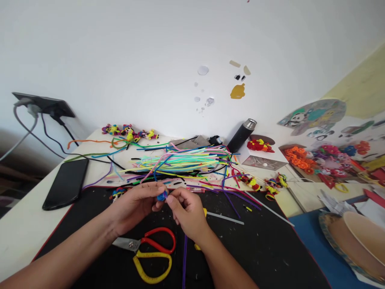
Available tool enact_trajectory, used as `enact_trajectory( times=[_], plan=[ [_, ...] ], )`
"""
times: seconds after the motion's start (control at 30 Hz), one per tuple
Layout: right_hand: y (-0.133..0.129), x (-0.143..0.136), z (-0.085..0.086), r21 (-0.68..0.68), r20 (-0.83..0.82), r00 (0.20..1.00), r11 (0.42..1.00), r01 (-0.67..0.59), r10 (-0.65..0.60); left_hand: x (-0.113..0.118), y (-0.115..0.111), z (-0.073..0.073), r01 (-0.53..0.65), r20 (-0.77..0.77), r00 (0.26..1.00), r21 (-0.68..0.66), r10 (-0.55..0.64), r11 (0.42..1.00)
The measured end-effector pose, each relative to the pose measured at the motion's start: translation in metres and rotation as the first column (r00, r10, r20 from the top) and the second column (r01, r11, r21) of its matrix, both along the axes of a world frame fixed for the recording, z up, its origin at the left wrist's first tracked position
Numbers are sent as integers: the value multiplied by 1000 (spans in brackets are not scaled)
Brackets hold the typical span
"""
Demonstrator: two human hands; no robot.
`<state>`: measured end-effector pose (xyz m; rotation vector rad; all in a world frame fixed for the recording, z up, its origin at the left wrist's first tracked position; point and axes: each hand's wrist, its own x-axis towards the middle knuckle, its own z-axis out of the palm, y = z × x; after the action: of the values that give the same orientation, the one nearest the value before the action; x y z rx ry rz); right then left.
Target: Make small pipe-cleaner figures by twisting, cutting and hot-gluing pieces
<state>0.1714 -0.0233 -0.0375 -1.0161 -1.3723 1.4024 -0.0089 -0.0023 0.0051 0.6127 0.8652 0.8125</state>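
Observation:
Above the black mat (255, 249), my left hand (136, 204) pinches a small blue and purple coiled piece (162, 196) between thumb and fingers. My right hand (188, 210) meets it from the right, thumb and forefinger pressed together at the piece's edge. A purple pipe cleaner (184, 261) runs down the mat below my right hand. Scissors (153, 255) with one red and one yellow handle lie beneath my hands. Partly hidden behind my right hand is a yellow tool (205, 212), with a pale stick (225, 218) beside it.
Behind the mat lies a pile of coloured pipe cleaners (183, 160). A phone (66, 184) rests at the left. Small figures (272, 188) and a black flask (242, 135) stand at the back right. Bowls (361, 237) are at the far right.

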Motion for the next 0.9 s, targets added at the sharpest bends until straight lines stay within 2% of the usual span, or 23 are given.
enact_trajectory(
  times=[0.27,0.7,0.9],
  plan=[
    [0,3,1,9,65,998,1000,2,-2,-4,-2,1,62,21,998,-15,-62,998],
    [2,3,1,-19,54,999,1000,8,-7,-2,0,4,44,8,999,28,-44,999],
    [2,2,0,-53,26,1000,998,16,-15,-1,-1,5,25,44,999,-11,-24,1000]
  ],
)
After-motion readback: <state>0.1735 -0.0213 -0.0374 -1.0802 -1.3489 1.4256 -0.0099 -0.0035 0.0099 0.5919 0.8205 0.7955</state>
